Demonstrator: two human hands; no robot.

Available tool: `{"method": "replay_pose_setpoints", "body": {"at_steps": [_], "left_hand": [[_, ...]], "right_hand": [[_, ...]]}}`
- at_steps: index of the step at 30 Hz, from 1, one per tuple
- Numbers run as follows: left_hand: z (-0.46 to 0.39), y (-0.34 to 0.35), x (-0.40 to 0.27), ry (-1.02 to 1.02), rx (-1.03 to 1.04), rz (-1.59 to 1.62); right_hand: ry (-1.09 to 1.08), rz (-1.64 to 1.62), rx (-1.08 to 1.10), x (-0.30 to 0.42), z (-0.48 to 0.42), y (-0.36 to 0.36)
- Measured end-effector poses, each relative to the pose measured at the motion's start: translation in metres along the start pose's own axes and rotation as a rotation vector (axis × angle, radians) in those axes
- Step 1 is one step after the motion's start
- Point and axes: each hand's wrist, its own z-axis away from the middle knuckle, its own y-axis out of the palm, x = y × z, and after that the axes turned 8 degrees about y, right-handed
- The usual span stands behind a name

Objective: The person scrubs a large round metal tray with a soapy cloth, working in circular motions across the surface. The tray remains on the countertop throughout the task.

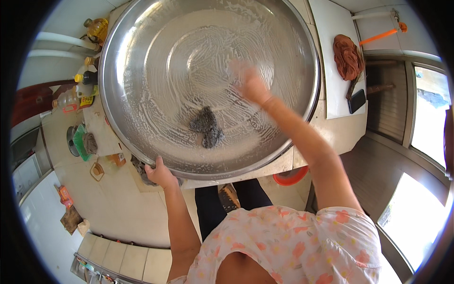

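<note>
A large round stainless steel basin (pixel 122 136) lies before me, its inside streaked with whitish suds or paste. My left hand (pixel 162 174) grips the near-left rim, the thumb over the edge. Above the right-hand part of the basin's floor is my right hand (pixel 250 83), blurred and spread; whether it touches the metal cannot be told, and no object shows in it. A grey, wet-looking steel wool scourer or rag (pixel 207 127) rests inside the basin, nearer to me and left of my right hand. Below my left hand and the rim, a crumpled grey cloth (pixel 140 170) is partly hidden.
Oil and sauce bottles (pixel 87 77) stand left of the basin, with a green bowl (pixel 79 142) nearer. At the right, a white board or counter (pixel 330 71) bears a brown cloth bundle (pixel 347 56) and a dark phone (pixel 356 102). A red basin (pixel 291 177) sits below the counter edge.
</note>
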Motion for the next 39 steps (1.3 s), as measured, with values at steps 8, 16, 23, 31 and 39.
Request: {"method": "replay_pose_setpoints", "body": {"at_steps": [8,16,23,31,39], "left_hand": [[0.017,0.012,0.022,0.014,-0.064,-0.075],[0.018,0.007,0.021,-0.006,-0.048,-0.172],[0.016,0.009,0.035,0.155,-0.007,-0.084],[0.014,0.0,0.015,0.085,-0.003,-0.333],[0.0,0.01,0.012,0.129,-0.021,-0.31]], "right_hand": [[-0.245,-0.065,0.04,0.123,0.104,0.092],[0.304,0.293,-0.138,-0.011,0.124,-0.003],[-0.077,-0.049,-0.285,0.114,0.083,0.113],[-0.141,0.007,0.137,0.131,0.113,0.082],[0.036,0.174,-0.213,0.079,-0.025,0.095]]}}
